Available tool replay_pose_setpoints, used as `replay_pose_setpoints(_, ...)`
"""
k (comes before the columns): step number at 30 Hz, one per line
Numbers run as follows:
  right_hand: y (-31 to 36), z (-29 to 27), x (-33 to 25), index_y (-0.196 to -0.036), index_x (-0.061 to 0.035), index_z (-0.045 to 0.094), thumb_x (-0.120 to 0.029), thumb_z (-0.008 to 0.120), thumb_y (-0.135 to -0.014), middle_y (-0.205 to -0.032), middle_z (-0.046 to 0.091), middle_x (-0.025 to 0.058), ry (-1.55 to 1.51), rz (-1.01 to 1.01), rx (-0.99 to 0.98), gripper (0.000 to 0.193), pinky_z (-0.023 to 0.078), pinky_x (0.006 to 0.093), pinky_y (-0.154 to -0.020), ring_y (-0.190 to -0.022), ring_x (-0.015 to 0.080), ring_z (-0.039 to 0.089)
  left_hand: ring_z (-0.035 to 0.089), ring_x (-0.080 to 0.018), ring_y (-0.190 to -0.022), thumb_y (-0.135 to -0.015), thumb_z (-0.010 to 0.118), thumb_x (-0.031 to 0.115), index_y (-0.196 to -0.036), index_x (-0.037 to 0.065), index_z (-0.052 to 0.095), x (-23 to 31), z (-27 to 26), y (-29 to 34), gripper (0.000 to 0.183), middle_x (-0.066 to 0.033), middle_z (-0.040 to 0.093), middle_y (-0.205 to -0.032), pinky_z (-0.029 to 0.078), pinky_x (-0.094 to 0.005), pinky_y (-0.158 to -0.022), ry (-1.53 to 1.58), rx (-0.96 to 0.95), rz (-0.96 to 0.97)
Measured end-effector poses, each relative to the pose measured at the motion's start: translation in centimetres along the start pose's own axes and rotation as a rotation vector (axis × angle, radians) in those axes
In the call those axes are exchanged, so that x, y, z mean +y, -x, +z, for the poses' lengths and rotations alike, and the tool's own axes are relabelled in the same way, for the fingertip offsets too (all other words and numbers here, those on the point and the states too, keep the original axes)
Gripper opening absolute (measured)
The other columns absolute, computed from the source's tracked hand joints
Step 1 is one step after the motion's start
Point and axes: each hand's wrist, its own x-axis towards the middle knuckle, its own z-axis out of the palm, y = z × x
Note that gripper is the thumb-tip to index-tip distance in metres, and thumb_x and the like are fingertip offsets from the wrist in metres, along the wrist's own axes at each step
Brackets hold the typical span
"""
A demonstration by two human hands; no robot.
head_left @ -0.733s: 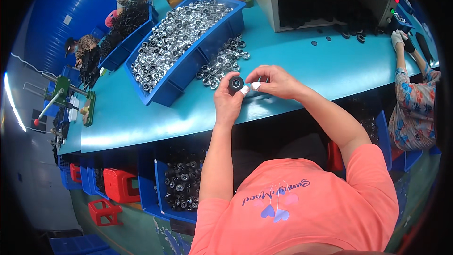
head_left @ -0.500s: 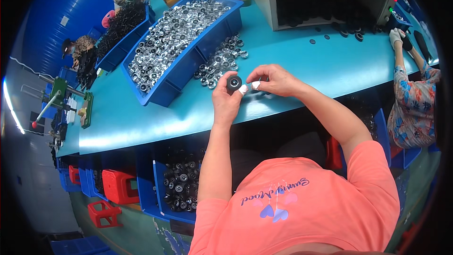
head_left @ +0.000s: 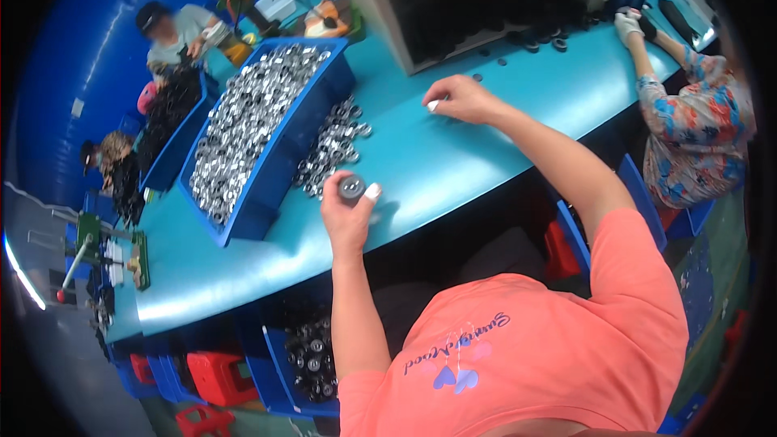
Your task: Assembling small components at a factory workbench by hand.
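Note:
A small black wheel with a pale centre (head_left: 351,188) is gripped between the thumb and fingers of my left hand (head_left: 343,222), just above the teal tabletop near its front edge. Farther off and to the right, my right hand (head_left: 465,101) hovers over the table with its fingers curled in toward the thumb. Anything between those fingertips is too small or hidden to make out. Both thumbs carry white wraps. Loose shiny wheel hubs (head_left: 333,142) lie beyond my left hand. A few flat black discs (head_left: 502,61) lie beyond my right hand.
A long blue bin (head_left: 279,194) heaped with shiny hubs stands at left. A boxy machine (head_left: 396,32) with a dark opening is at the back. One co-worker in a floral top (head_left: 688,125) sits at right; others work at far left. Below the table, a bin holds black wheels (head_left: 312,356).
My hands have moved apart: the left went left and nearer with the black wheel, the right went farther out over the table. The whole view has also shifted.

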Motion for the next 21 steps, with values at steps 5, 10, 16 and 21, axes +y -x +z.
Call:
replay_pose_setpoints(5,1.5,1.9,-1.6,-0.109,-0.0068,0.076,-0.022,0.069,-0.089,-0.102,0.075,0.0126,0.005,-0.018,-0.105,0.026,0.054,0.0387,-0.089,-0.098,0.0266,0.07,0.057,-0.0063,-0.082,-0.077,0.085,0.003,-0.116,0.007,0.061,1.8,0.6,0.5,0.046,0.0033,0.058,-0.093,0.049,-0.0227,-0.07,-0.019,0.012,-0.028)
replay_pose_setpoints(10,1.1,3.2,-2.7,-0.108,-0.0068,0.076,-0.02,0.07,-0.088,-0.1,0.074,0.0122,0.062,-0.099,-0.142,0.025,0.054,0.0387,-0.087,-0.096,0.0262,0.069,0.057,-0.0062,-0.083,-0.077,0.083,0.001,-0.119,0.007,0.062,1.2,0.7,0.6,0.047,0.0038,0.059,-0.094,0.049,-0.0224,-0.073,-0.015,-0.021,-0.039)
replay_pose_setpoints(16,-2.7,2.2,-0.7,-0.111,-0.0065,0.075,-0.019,0.072,-0.088,-0.102,0.07,0.0095,-0.01,-0.047,0.045,0.026,0.054,0.0347,-0.084,-0.089,0.021,0.067,0.058,-0.0065,-0.086,-0.077,0.082,0.0,-0.124,0.008,0.064,1.7,0.8,0.5,0.051,0.004,0.06,-0.096,0.05,-0.0228,-0.075,-0.067,-0.051,-0.04)
replay_pose_setpoints(21,-6.1,0.3,2.9,-0.124,-0.0144,0.07,-0.026,0.07,-0.087,-0.131,0.056,0.0145,0.178,0.046,0.441,0.039,0.053,0.0402,-0.096,-0.105,0.029,0.067,0.059,-0.0076,-0.088,-0.08,0.083,0.005,-0.126,0.006,0.063,2.8,1.0,0.7,0.05,0.0025,0.061,-0.098,0.051,-0.0235,-0.079,-0.021,-0.084,-0.073)
